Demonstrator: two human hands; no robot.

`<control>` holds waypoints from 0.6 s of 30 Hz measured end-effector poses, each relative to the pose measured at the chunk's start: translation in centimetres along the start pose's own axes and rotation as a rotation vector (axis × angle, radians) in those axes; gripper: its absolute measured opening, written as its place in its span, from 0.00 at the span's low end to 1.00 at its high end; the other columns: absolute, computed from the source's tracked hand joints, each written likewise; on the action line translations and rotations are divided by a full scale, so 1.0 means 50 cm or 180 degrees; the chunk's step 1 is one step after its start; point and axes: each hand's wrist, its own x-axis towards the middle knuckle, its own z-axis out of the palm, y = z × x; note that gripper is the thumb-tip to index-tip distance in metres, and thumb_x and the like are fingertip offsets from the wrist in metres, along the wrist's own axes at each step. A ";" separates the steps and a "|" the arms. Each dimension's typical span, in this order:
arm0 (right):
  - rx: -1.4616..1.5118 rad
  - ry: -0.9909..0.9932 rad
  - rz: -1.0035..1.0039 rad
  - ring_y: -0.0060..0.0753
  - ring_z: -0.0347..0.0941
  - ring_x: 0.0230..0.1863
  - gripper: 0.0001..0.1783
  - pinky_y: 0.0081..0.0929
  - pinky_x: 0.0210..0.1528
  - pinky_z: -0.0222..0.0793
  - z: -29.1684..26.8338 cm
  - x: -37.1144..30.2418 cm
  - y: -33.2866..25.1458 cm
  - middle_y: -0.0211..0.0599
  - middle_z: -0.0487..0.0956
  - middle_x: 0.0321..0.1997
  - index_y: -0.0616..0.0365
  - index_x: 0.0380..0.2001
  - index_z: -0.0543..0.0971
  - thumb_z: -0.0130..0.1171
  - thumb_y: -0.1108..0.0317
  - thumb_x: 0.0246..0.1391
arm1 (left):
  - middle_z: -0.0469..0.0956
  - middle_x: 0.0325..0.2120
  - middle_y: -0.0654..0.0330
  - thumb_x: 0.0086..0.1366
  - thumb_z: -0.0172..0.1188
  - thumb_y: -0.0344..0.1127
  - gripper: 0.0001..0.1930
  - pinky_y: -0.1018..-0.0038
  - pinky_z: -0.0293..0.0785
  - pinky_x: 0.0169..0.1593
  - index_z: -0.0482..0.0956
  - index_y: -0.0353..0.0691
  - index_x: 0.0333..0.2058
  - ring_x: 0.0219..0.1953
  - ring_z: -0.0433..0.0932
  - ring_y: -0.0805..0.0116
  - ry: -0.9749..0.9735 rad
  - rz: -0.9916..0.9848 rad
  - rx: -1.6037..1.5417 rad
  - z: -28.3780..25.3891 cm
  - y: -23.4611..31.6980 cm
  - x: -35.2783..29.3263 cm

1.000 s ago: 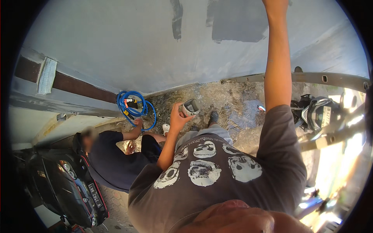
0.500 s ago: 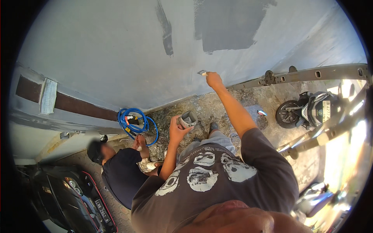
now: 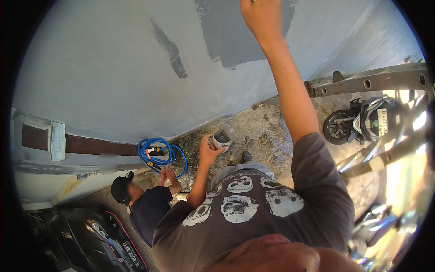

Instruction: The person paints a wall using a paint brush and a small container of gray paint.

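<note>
My left hand (image 3: 208,150) grips a small paint-smeared cup (image 3: 221,138) with grey paint inside, held upright in front of my body. Stretched up to the top of the view, my right hand (image 3: 264,19) is closed beside a dark grey painted patch (image 3: 231,38) on the lighter grey wall (image 3: 118,77). The paintbrush in that hand is almost wholly hidden by the fingers and the picture's upper edge. A separate dark paint streak (image 3: 171,52) lies left of the patch.
Another person (image 3: 147,206) in dark clothes crouches at lower left, near a coiled blue hose (image 3: 156,156). A black car (image 3: 86,235) stands behind them. On the right are a metal beam (image 3: 371,84) and a parked motorcycle (image 3: 362,120).
My right hand has risen from the lower wall to the painted patch, taking the paintbrush along. The view has shifted slightly. My left hand still holds the cup.
</note>
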 end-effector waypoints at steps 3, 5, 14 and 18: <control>-0.0361 -0.0272 -0.0281 0.60 0.78 0.29 0.18 0.50 0.33 0.74 0.146 -0.132 0.214 0.51 0.81 0.27 0.46 0.58 0.78 0.57 0.60 0.68 | 0.75 0.34 0.63 0.46 0.83 0.30 0.38 0.79 0.66 0.26 0.70 0.36 0.54 0.21 0.66 0.81 -0.0018 -0.0044 0.0074 0.011 0.022 0.017; -0.0747 -0.1153 0.0249 0.60 0.80 0.31 0.19 0.51 0.33 0.76 0.226 -0.300 0.360 0.51 0.82 0.29 0.43 0.60 0.76 0.56 0.59 0.68 | 0.76 0.34 0.63 0.45 0.83 0.30 0.39 0.80 0.66 0.25 0.70 0.36 0.54 0.21 0.66 0.82 0.0087 -0.0244 0.0109 0.010 0.024 0.014; -0.1089 -0.2428 0.1618 0.68 0.81 0.36 0.19 0.56 0.36 0.76 0.106 -0.813 0.691 0.62 0.83 0.33 0.50 0.56 0.79 0.59 0.59 0.64 | 0.68 0.13 0.72 0.50 0.82 0.32 0.41 0.82 0.53 0.23 0.67 0.33 0.59 0.16 0.61 0.85 0.1011 -0.0404 0.0192 -0.108 -0.053 0.016; -0.1481 -0.2717 0.1962 0.68 0.81 0.39 0.21 0.59 0.41 0.77 0.005 -0.893 0.755 0.61 0.84 0.36 0.48 0.58 0.78 0.57 0.57 0.65 | 0.71 0.14 0.71 0.51 0.81 0.30 0.40 0.83 0.53 0.23 0.67 0.33 0.59 0.17 0.63 0.86 0.1084 -0.0522 0.0216 -0.166 -0.089 0.029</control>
